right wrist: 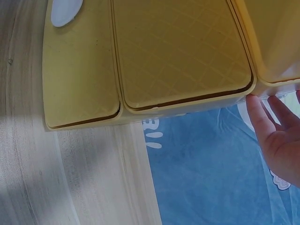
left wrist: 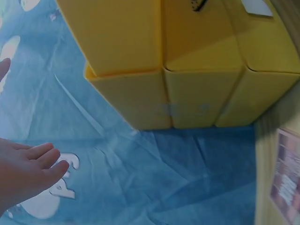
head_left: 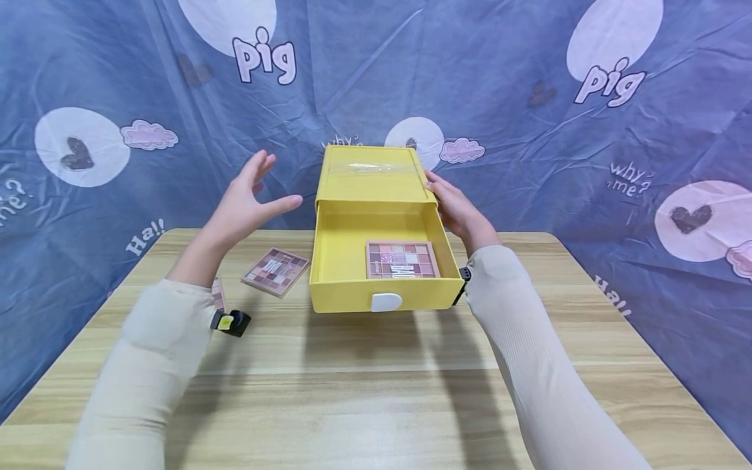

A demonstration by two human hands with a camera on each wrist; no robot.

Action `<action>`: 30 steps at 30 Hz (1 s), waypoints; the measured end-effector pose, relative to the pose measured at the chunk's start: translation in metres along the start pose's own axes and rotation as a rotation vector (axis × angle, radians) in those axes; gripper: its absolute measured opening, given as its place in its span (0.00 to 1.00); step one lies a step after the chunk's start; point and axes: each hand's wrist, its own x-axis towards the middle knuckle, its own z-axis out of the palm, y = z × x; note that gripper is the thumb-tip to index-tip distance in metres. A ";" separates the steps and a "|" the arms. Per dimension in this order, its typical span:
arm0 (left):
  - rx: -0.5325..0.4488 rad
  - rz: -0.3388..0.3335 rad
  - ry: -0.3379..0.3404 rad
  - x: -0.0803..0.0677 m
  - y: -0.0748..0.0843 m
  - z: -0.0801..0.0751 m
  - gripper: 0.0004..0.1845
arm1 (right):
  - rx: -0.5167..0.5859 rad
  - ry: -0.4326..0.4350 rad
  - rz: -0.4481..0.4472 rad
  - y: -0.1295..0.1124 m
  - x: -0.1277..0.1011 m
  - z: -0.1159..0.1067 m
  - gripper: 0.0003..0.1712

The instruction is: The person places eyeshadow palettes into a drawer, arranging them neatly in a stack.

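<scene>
Draped behind and around: a blue cloth backdrop [head_left: 499, 72] printed with white circles, hearts, pink clouds and the word "pig". Below it, a pale wooden worktop [head_left: 376, 385], grain running side to side.

Standing at the far middle of the worktop: a yellow drawer box [head_left: 370, 176], its back against the cloth, a strip of clear tape across the top. Pulled out toward the camera: the yellow drawer [head_left: 384, 261], open, with a white tab handle [head_left: 386, 301] on the front wall.

Lying flat inside the drawer, toward the front right corner: an eyeshadow palette [head_left: 402, 259] with pink and brown pans. Lying on the worktop just left of the drawer, apart from it and turned at an angle: a second eyeshadow palette [head_left: 275, 271] of the same kind.

Raised in the air left of the box, well clear of it: the left hand [head_left: 247, 196], fingers spread and straight, thumb pointing toward the box, holding nothing. Resting against the right side of the box near its top front corner: the right hand [head_left: 455, 205], fingers straight and laid flat on the yellow wall, gripping nothing. Both arms in cream ribbed sleeves.

Strapped at the left wrist: a small black device [head_left: 231, 321].
</scene>
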 end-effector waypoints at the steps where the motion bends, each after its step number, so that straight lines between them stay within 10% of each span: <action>1: -0.004 -0.005 0.010 -0.001 -0.004 0.000 0.50 | 0.002 -0.001 -0.001 0.000 0.000 0.000 0.28; 30: -0.046 -0.187 0.068 -0.030 -0.104 0.023 0.54 | 0.023 0.002 -0.005 0.002 0.000 0.000 0.28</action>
